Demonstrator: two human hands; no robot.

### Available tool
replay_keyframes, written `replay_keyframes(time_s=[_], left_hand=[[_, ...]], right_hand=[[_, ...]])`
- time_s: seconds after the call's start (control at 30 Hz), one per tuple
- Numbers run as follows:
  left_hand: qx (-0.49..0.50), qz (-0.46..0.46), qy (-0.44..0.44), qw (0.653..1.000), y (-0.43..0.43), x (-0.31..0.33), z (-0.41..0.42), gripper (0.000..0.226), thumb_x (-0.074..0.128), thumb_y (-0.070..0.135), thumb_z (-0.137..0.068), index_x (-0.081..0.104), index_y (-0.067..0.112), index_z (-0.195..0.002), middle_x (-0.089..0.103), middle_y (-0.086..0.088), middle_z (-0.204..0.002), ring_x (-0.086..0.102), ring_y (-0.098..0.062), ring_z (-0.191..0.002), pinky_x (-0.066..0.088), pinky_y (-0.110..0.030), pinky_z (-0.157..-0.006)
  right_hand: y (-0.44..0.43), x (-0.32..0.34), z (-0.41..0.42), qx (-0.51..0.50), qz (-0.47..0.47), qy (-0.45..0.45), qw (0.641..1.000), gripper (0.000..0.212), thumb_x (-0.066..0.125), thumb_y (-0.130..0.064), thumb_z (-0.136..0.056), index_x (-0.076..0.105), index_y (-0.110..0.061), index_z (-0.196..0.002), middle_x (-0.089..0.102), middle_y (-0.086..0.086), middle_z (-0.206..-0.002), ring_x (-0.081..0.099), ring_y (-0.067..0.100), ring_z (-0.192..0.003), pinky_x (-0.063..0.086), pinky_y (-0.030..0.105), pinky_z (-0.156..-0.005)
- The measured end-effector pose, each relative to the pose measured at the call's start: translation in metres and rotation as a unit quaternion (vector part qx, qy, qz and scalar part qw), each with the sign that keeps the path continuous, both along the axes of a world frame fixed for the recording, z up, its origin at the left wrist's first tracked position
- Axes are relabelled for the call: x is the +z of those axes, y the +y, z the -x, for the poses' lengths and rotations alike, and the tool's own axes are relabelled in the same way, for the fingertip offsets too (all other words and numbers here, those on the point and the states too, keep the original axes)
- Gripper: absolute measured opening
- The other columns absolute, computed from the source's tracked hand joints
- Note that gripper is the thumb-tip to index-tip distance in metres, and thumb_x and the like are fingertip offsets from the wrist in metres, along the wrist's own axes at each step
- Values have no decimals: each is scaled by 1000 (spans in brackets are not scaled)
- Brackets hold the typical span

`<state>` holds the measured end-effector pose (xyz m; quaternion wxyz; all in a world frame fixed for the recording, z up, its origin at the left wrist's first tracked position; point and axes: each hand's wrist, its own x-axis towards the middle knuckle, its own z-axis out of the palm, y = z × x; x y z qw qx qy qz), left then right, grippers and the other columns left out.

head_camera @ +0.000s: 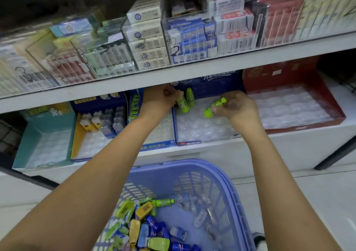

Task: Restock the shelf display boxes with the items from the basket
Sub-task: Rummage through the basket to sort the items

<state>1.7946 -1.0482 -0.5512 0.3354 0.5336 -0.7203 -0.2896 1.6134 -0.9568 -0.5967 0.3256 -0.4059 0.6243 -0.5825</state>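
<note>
Both hands are in the blue display box (207, 141) at 12 o'clock. The left hand (160, 99) has its grip closed round 1 green bottle (183, 106), upright, just beside a standing bottle (190, 96) at its 2 o'clock. The right hand (238, 109) pinches a tilted bottle (212, 109). Seating the left one could knock its neighbour over, as the clear tray (202, 130) looks shallow-dimpled. The basket (229, 185) at 6 o'clock holds plenty more.

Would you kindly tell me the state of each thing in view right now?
left hand, gripping upright green bottle.
right hand, holding tilted green bottle.
third green bottle, standing unheld.
blue display box, tray mostly unfilled.
red display box, tray unfilled.
basket, partly full.
</note>
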Motion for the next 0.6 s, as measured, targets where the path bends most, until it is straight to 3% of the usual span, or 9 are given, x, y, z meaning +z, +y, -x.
replay_keyframes(time_s=[0.1,0.23,0.33,0.4,0.47,0.53,0.6], left_hand=[[-29,21,-75,997,-12,-3,4,13,72,24,-82,62,18,-79,55,16,-66,51,4,-62,39,-1,-53],[-55,16,-129,990,-25,-3,3,8,70,28,-83,64,23,-84,58,13,-77,53,-1,-72,36,3,-55],[-87,-19,-143,986,-30,2,-3,8,70,32,-83,63,31,-89,60,14,-87,55,-5,-87,40,-8,-68],[-106,-30,-152,982,-31,5,-6,9,69,32,-84,64,32,-92,60,17,-91,54,-4,-89,39,-9,-69],[-115,-24,-168,979,-31,4,-7,13,68,31,-85,68,29,-97,63,11,-106,54,-4,-96,39,-9,-73],[-117,-7,-187,975,-31,0,-6,22,68,28,-85,70,22,-107,61,4,-123,55,-11,-109,40,-16,-88],[-112,7,-194,975,-28,-1,-3,27,69,25,-85,70,17,-111,62,-2,-125,56,-16,-114,40,-20,-94]], right_hand=[[-8,-8,0,4,-25,31,999,33,80,-7,-70,58,-17,-94,58,-9,-76,57,7,-70,48,15,-63],[-10,-14,4,11,-16,60,998,25,78,-10,-73,63,-21,-89,62,-4,-79,59,10,-75,50,21,-70],[-9,-13,7,24,-18,63,998,24,77,-10,-75,65,-21,-92,62,-4,-80,60,13,-80,51,28,-77],[-10,-13,8,29,-21,62,997,24,77,-11,-75,66,-20,-95,64,0,-84,61,15,-82,51,29,-79],[-10,-13,8,32,-24,67,997,26,76,-11,-76,67,-17,-99,64,2,-86,62,16,-83,51,29,-80],[-10,-12,8,38,-25,67,997,27,76,-9,-76,68,-15,-101,65,3,-88,62,16,-84,52,30,-82],[-10,-10,8,46,-26,61,997,29,75,-8,-76,68,-13,-104,65,6,-92,63,20,-88,52,31,-84]])
